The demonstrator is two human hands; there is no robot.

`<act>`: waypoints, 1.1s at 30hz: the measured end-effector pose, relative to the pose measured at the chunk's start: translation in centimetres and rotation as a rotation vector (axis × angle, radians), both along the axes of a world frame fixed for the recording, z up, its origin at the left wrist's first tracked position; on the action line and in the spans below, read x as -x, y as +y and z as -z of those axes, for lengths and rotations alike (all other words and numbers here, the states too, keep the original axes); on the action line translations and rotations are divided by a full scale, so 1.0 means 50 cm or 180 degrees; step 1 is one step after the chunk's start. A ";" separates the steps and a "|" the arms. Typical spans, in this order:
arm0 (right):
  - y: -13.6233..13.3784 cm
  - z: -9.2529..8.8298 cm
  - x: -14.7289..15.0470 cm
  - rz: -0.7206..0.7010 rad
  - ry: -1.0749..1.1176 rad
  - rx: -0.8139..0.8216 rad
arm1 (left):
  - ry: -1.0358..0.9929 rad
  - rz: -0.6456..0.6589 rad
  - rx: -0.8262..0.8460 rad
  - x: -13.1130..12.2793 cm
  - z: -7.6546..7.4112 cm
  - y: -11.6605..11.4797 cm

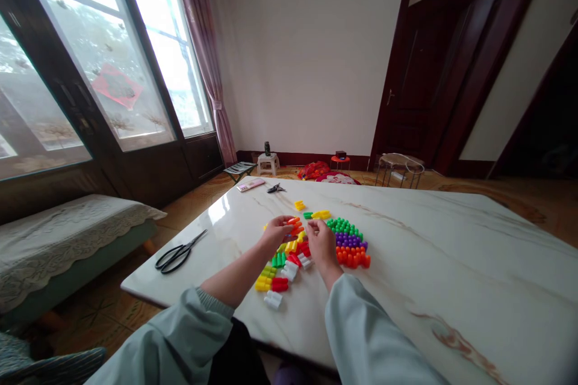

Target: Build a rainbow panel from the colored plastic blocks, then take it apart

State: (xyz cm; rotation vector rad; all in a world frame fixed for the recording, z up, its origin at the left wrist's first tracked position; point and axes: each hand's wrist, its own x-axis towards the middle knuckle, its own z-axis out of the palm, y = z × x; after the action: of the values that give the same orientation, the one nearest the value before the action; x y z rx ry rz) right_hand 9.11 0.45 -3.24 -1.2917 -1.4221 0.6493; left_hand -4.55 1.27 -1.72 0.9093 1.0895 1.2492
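My left hand point(279, 232) is closed on an orange plastic toy piece point(295, 226) with finger-like prongs, held above the marble-patterned table point(424, 264). Close by on its right, my right hand point(321, 240) has its fingertips pinched together; whatever they hold is too small to make out. Beneath and between the hands lie loose pieces, among them a green one point(279, 259), a red one point(279, 284) and a white one point(273, 299). Right of my right hand stand grouped rows of green pieces point(344, 227), purple pieces point(350, 240) and orange pieces point(353, 257).
Black-handled scissors point(176, 254) lie on the table's left side. Toward the far edge are a pink flat object point(251, 184), a bunch of keys point(276, 189) and a few yellow pieces point(321, 215). A bench with a lace cover point(76, 228) stands left of the table.
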 end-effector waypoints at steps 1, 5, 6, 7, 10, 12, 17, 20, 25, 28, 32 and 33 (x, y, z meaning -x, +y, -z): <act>-0.003 -0.005 -0.001 -0.0033 0.0092 -0.0010 | 0.0004 0.0046 -0.0010 -0.003 -0.001 0.000; -0.013 -0.016 -0.005 -0.0044 0.0282 -0.0050 | -0.0108 0.0262 -0.0119 -0.020 -0.011 -0.009; -0.014 -0.017 -0.007 -0.0020 0.0320 -0.0035 | -0.0122 0.0310 -0.0151 -0.025 -0.014 -0.012; -0.015 -0.017 -0.010 0.0011 0.0375 -0.0011 | -0.0124 0.0345 -0.0181 -0.030 -0.017 -0.015; -0.016 -0.018 -0.023 0.0078 0.0606 0.0063 | -0.0030 0.0419 -0.0221 -0.046 -0.019 -0.022; -0.015 -0.019 -0.035 0.0139 0.0709 0.0088 | 0.0182 0.0497 -0.0240 -0.052 -0.017 -0.020; -0.019 -0.031 -0.064 0.0437 0.0546 0.0019 | 0.1838 0.0056 -0.0683 -0.015 -0.011 0.007; -0.026 -0.038 -0.075 0.0463 0.0367 -0.0094 | 0.2418 -0.0621 -0.0729 0.044 -0.008 0.026; -0.028 -0.040 -0.082 0.0522 -0.0009 -0.0292 | 0.2771 -0.1168 -0.0669 0.130 0.012 0.038; -0.028 -0.040 -0.083 0.0475 -0.0026 -0.0278 | 0.3040 -0.0971 -0.0604 0.141 0.025 0.033; -0.033 -0.041 -0.084 0.0378 -0.0124 -0.0259 | 0.3298 0.0002 -0.0681 0.119 0.029 0.021; -0.035 -0.042 -0.085 0.0348 -0.0168 -0.0272 | 0.3282 0.0360 -0.0729 0.111 0.028 0.018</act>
State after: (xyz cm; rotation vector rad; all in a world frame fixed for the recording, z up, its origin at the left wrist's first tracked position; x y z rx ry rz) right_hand 13.35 -1.29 -1.14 -1.3173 -1.3963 0.4794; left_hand -10.12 2.14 -3.10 1.8639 1.6541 0.7838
